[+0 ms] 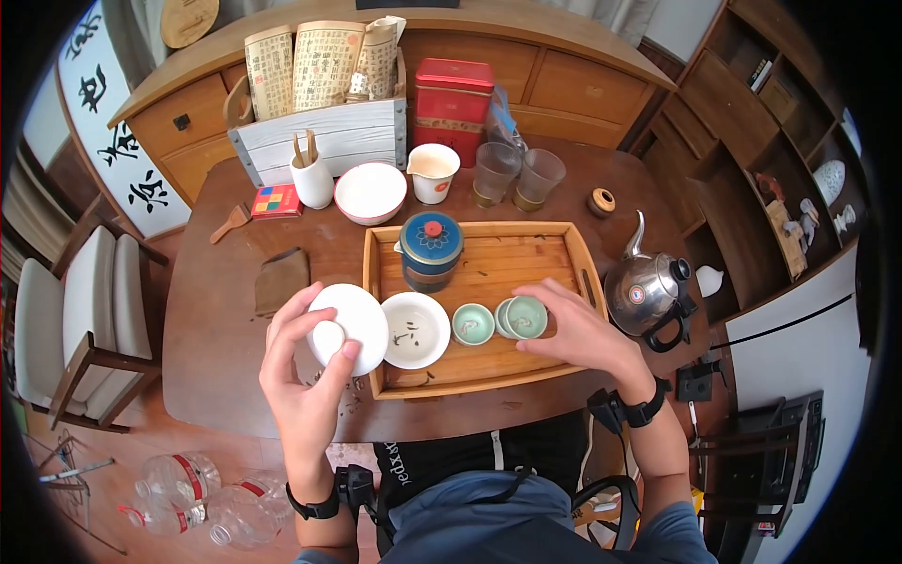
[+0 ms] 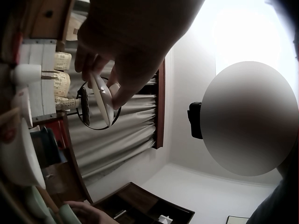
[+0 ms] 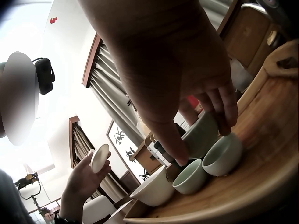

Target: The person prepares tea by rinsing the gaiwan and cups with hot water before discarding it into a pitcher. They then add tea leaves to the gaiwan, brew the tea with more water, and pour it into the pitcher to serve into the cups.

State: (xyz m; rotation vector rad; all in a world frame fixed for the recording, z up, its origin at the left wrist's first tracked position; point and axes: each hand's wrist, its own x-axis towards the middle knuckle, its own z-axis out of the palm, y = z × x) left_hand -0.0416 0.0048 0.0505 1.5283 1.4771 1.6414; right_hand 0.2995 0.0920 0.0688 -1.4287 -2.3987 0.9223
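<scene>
My left hand [image 1: 308, 352] pinches a white gaiwan lid [image 1: 371, 329] by its round knob, left of the tray. Just right of the lid stands the white gaiwan bowl [image 1: 434, 355], with dark tea leaves in liquid. My right hand [image 1: 581, 329] grips a pale green teacup [image 3: 203, 137] between thumb and fingers. That cup is raised and overlaps a second green teacup [image 3: 224, 155] on the wooden tray [image 3: 268, 121]. A third green teacup [image 1: 473, 324] sits between the gaiwan bowl and the other two.
A blue lidded teapot [image 1: 431, 249] stands on the tray's back left. Behind the tray are a bowl [image 1: 370, 194], a white pitcher [image 1: 433, 179] and two clear cups [image 1: 539, 179]. A steel kettle [image 1: 646, 293] stands to the right, a folded brown cloth [image 1: 281, 282] to the left.
</scene>
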